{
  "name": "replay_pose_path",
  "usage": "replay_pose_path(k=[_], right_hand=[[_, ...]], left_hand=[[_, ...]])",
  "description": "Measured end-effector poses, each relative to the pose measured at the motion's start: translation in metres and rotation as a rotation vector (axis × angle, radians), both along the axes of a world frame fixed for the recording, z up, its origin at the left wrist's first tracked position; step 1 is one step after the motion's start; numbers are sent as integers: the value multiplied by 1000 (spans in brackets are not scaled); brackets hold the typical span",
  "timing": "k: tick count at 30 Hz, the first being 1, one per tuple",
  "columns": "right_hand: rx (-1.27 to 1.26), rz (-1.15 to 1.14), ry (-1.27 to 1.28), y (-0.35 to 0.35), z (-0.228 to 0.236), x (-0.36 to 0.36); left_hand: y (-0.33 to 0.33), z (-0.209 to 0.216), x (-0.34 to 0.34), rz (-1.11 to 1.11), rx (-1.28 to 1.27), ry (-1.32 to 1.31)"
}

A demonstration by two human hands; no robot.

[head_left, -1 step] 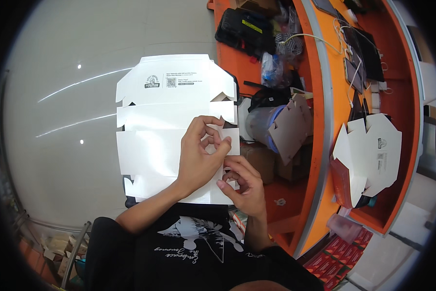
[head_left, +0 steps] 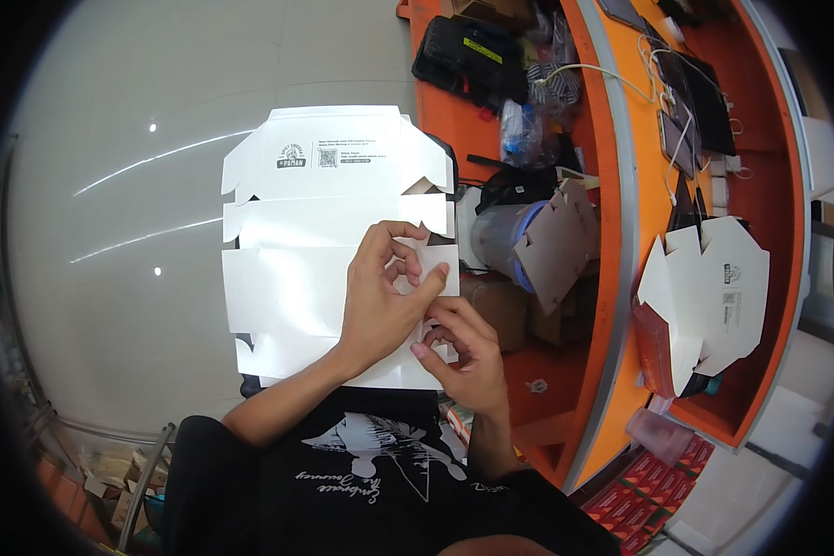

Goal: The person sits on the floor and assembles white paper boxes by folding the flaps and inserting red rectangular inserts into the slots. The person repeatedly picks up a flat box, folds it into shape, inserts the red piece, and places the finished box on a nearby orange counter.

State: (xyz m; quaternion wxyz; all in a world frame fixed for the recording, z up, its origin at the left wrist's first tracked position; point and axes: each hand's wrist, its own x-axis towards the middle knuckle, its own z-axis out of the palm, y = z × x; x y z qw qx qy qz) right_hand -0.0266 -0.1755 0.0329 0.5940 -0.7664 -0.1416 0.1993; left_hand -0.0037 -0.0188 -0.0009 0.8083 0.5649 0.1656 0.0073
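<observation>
A white unfolded cardboard box [head_left: 292, 287] with slotted flaps and dark print on its far panel lies flat in front of me. Along its right side, my left hand [head_left: 384, 292] rests over the card, fingers curled and thumb pressed near the edge. My right hand [head_left: 468, 352] is just nearer and to the right, its bent fingers and thumb closed around a small side flap. The flap is partly hidden by the fingers. Something dark shows beneath the box's edges.
An orange shelf unit [head_left: 611, 306] stands to the right, holding a black case [head_left: 468, 60], a clear bucket [head_left: 505, 236] and a grey-brown card piece [head_left: 560, 246]. Another white box blank [head_left: 718, 296] leans further right, above red packages [head_left: 653, 486]. A metal rail [head_left: 148, 482] is at lower left.
</observation>
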Motion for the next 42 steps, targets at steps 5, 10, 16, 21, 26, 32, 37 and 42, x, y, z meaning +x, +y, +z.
replay_pose_path(k=[5, 10, 16, 21, 26, 32, 37, 42], right_hand=[[-306, 85, -279, 18, 13, 3], [-371, 102, -242, 17, 5, -5], [-166, -7, -13, 13, 7, -21], [15, -266, 135, 6, 5, -32], [-209, -350, -173, 22, 7, -15], [-350, -242, -214, 26, 14, -4], [-41, -422, -170, 22, -3, -11], [-307, -157, -607, 15, -4, -4]], left_hand=[[-3, -15, -6, 70, -49, 35], [22, -1, -15, -170, 414, 123], [50, -5, -28, -57, 62, 274], [38, 0, -19, 101, -254, 291], [41, 4, -12, -29, -97, 315], [28, 11, -10, -7, -174, 301], [17, 9, -13, 31, -151, 287], [7, -3, -17, -20, 10, 271]])
